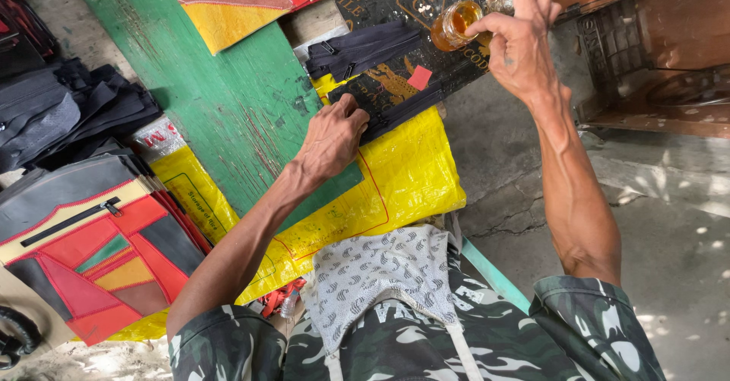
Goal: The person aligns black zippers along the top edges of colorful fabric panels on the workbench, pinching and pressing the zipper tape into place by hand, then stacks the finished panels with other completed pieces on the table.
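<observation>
Right hand [521,42] grips a tilted amber jar [454,25]; left hand [332,139] presses black zippers [365,54] on the green board's [228,107] edge, bags [91,252] beside it.

A small open-air bag-making workshop, by the look: rough green-painted plank surface [228,100] on bare concrete floor [669,221], finished patchwork bags [91,252] stacked at one side, black zippers [357,50], folded dark fabric pieces [61,115], yellow woven sacking [411,176] spread out.

Single head-worn view, steeply downward, close over green board [228,100].
</observation>
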The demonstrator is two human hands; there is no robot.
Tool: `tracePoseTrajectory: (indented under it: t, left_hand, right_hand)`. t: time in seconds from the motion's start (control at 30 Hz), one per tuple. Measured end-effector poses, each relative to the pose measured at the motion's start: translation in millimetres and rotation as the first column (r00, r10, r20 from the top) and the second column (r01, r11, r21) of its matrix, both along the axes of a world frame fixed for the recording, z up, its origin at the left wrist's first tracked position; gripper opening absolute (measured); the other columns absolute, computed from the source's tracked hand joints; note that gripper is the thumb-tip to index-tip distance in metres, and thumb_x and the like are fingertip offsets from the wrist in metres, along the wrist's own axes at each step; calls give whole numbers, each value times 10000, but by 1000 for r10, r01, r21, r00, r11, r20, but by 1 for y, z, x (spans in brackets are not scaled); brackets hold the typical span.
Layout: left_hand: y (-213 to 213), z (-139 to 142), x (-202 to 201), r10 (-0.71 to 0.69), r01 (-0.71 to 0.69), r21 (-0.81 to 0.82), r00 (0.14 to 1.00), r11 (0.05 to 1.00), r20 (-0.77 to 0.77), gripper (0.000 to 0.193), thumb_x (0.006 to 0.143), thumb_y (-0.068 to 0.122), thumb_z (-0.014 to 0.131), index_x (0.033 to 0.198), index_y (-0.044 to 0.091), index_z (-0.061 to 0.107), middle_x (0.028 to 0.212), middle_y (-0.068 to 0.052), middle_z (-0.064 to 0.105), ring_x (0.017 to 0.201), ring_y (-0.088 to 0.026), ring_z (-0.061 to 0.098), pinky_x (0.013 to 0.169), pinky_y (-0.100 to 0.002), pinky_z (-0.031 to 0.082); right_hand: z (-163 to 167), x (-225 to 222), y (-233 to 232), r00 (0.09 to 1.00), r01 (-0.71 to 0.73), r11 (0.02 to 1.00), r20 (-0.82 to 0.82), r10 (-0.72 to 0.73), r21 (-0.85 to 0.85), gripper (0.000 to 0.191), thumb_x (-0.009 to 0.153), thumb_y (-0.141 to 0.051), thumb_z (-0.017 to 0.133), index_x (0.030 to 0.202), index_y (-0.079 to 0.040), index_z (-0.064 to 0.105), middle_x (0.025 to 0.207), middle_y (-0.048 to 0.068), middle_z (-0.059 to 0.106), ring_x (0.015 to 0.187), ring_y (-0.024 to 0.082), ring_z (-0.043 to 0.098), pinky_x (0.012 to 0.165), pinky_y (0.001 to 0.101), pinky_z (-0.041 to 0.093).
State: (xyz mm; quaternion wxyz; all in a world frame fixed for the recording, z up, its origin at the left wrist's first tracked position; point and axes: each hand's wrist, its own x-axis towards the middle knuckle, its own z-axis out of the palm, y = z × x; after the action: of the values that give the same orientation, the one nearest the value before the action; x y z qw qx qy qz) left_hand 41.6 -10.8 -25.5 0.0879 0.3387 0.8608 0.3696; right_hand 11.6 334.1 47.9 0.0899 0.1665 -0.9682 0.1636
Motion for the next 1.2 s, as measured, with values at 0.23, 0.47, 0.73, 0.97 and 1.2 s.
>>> tracePoseTrajectory:
  t: [0.23, 0.47, 0.73, 0.97, 1.2]
  left_hand:
    - [-1, 0, -2, 5, -6, 14, 998, 1000, 57, 94, 912, 108, 691, 971, 34, 696, 995, -139, 590, 856, -348, 616, 752, -465, 509]
    - [-3, 0, -4, -19, 20, -21, 997, 1000, 78, 100, 910, 102, 706, 984, 34, 704, 1002, -153, 587, 864, -366, 621, 742, -474, 514]
    - [-3, 2, -5, -18, 18, 3, 997, 1000, 74, 94, 898, 90, 709, 958, 22, 686, 1015, -155, 586, 877, -382, 623, 742, -484, 517]
    - [-4, 2, -7, -39, 41, -18, 994, 999, 106, 99, 910, 82, 692, 973, 7, 678, 1045, -175, 574, 891, -397, 629, 743, -494, 519]
    - [-2, 2, -9, -48, 55, -53, 991, 997, 122, 101, 913, 86, 689, 973, 5, 679, 1038, -182, 572, 877, -409, 634, 745, -502, 520]
  right_hand:
    - [13, 65, -28, 965, 159, 679, -32, -259, -716, 232, 960, 68, 581, 975, -57, 775, 1227, 52, 629, 1103, 182, 595, 922, 305, 530]
    - [-49, 148, -96, 744, 616, 597, 628, -227, -513, 513, 1113, -316, 406, 1599, -152, 406, 614, -43, 491, 594, 56, 481, 626, 240, 457]
    - [-52, 136, -92, 728, 602, 645, 656, -200, -471, 517, 1116, -315, 396, 1617, -187, 399, 646, -32, 386, 580, 72, 412, 557, 267, 408]
    - [-50, 137, -94, 819, 384, 863, 552, -153, -330, 483, 1132, -313, 369, 1592, -175, 419, 651, -13, 468, 532, 86, 442, 489, 313, 437]
    - [-43, 139, -117, 917, 68, 975, 399, 24, -213, 450, 1128, -192, 440, 1575, -155, 477, 695, 115, 557, 592, 254, 485, 682, 421, 438]
